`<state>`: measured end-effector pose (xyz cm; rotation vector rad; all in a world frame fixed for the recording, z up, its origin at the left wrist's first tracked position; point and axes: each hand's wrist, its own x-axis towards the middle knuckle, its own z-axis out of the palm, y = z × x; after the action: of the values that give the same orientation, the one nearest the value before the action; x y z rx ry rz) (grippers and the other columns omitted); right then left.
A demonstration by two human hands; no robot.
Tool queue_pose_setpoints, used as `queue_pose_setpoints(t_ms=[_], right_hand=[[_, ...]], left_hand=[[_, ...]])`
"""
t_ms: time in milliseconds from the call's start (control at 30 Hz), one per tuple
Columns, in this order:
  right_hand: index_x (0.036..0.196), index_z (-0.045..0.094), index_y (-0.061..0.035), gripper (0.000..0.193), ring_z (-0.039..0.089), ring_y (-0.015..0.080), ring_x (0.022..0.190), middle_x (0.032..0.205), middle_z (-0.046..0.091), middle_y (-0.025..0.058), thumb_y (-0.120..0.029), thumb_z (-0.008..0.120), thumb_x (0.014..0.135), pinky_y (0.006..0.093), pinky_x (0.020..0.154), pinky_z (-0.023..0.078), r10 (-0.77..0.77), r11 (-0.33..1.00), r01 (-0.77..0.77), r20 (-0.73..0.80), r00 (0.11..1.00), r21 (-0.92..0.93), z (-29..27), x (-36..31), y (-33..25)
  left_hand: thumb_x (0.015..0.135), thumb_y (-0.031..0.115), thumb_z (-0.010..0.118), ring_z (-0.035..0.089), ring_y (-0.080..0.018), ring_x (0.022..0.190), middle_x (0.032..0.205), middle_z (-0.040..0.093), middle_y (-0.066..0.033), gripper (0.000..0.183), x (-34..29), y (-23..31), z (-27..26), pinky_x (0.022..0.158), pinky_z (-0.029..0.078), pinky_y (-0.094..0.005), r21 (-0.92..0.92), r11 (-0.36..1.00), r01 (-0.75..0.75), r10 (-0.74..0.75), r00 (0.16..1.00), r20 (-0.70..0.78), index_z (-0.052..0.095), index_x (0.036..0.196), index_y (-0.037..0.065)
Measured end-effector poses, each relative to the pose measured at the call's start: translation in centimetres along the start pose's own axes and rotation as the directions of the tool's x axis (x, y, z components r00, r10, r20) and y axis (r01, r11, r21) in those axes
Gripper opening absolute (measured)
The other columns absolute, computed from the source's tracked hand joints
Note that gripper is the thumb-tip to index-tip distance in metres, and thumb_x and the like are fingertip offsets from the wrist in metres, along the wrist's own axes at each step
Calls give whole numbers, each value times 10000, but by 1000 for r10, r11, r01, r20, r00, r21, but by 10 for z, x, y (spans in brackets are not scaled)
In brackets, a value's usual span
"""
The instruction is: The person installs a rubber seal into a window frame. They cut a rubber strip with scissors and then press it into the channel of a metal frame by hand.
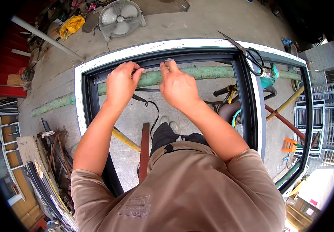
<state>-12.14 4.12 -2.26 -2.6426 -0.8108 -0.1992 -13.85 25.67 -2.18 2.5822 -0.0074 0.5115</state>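
A large window frame (136, 49) with white printed film on its face and dark inner channels lies in front of me on supports. My left hand (119, 82) is at its far inner rail, fingers curled and thumb against them; a small pale bit shows by the thumb tip, too small to name. To its right, my right hand (179, 86) has its fingers bent down against the same rail, at a small grey piece (169, 59) in the channel. Dark-handled scissors (255, 62) rest across the frame's far side where the dividing bar meets it.
Under the frame runs a green pipe (203, 72), with a dark red bar (144, 149) nearer me. A floor fan (120, 18) stands beyond. Metal strips and scrap (45, 170) are piled at the left. More frames (310, 123) and an orange stool (289, 145) stand right.
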Motion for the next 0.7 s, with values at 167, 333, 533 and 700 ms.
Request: queue_pose_setpoints(t_ms=[167,333,533,700], right_hand=[[1399,681,78,529,767,399,988,1314,670,184,-125,674,910,492,824,642,83,997,-83,-73,994,-2,-5,-3,21],[1447,656,80,571,768,438,951,1373,658,220,-117,669,911,535,856,636,62,998,-61,-141,988,13,-14,-3,28],[1475,654,50,569,749,445,1152,1521,630,207,-111,644,930,525,972,621,263,965,-260,-83,961,43,-22,-22,38],[1490,650,31,575,752,440,1159,1561,613,190,-116,652,934,529,976,621,300,952,-303,-69,951,-37,-39,-34,78]], left_hand=[[952,235,867,784,-356,869,946,803,-149,212,-1,2,-7,770,607,-443,12,999,32,-33,999,18,803,1010,41],[953,232,864,780,-361,863,954,803,-142,197,0,4,-6,765,606,-445,14,999,49,-50,998,25,802,1011,54],[952,218,866,778,-360,854,944,798,-155,201,-1,2,-8,768,606,-440,16,1000,23,-23,1000,14,799,1010,37],[949,211,867,777,-360,856,940,795,-157,199,0,6,-7,770,604,-439,-3,1000,25,-25,999,23,796,1007,35]])
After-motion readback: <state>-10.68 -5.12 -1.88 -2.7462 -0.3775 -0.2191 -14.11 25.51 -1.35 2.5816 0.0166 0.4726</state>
